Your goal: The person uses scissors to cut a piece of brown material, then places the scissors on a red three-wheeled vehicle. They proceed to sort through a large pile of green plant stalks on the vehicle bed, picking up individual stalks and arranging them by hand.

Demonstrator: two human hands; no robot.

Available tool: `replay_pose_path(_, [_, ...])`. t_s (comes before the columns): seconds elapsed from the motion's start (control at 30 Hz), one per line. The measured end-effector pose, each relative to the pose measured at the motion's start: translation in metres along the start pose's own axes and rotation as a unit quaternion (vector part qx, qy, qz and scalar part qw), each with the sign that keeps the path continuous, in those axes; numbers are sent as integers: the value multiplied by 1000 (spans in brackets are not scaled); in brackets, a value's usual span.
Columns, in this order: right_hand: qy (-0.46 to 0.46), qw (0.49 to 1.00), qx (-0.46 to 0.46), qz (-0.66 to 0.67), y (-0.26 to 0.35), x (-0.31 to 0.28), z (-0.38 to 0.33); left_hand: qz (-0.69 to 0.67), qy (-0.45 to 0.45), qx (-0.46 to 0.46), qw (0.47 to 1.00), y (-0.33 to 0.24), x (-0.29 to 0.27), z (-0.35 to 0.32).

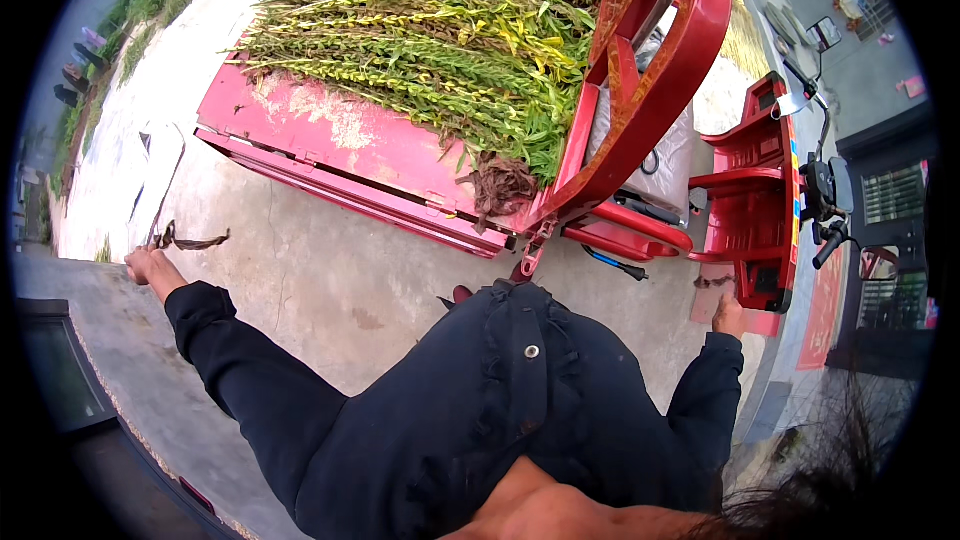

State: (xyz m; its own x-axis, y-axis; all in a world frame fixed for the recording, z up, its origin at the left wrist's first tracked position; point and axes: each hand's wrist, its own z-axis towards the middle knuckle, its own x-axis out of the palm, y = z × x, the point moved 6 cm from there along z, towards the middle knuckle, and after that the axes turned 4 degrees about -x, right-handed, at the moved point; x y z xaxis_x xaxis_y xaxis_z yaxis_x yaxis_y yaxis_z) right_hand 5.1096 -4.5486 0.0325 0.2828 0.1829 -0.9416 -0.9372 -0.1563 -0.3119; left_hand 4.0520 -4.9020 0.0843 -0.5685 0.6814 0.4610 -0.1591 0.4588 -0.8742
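My left hand is stretched far out to the left, its fingers closed on a dark brown strip that looks like cloth. Out to the right, my right hand is closed too, low beside the tricycle's red front footwell. A short brown strip shows at its fingertips. Before me stands a red cargo tricycle with its side panel towards me. Cut green and yellowing leafy stalks lie heaped on its bed. A crumpled bundle of brown strips rests at the bed's near right corner.
A rusty red frame rises between the bed and the covered seat. The handlebar and mirrors stick out at the right. Concrete ground lies between me and the tricycle. A dark-framed window stands at the lower left.
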Motion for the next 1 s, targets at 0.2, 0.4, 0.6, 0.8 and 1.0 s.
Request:
replay_pose_path(0.2, [85, 951, -125, 271, 52, -21, 19, -8, 250, -35, 968, -146, -11, 22])
replay_pose_path(0.4, [414, 594, -239, 647, 304, -161, 28, 70, 362, -131, 920, -26, -7, -110])
replay_pose_path(0.6, [405, 404, -174, 802, 438, -165, 86, -1, 358, -331, 873, 76, -92, -168])
replay_pose_path(0.8, [170, 498, 70, 847, 495, -70, 190, 3, 331, -337, 882, 73, -154, -195])
replay_pose_path(1.0, [-136, 849, 99, 501, 480, 21, 293, 24, 363, -312, 878, 61, -140, -201])
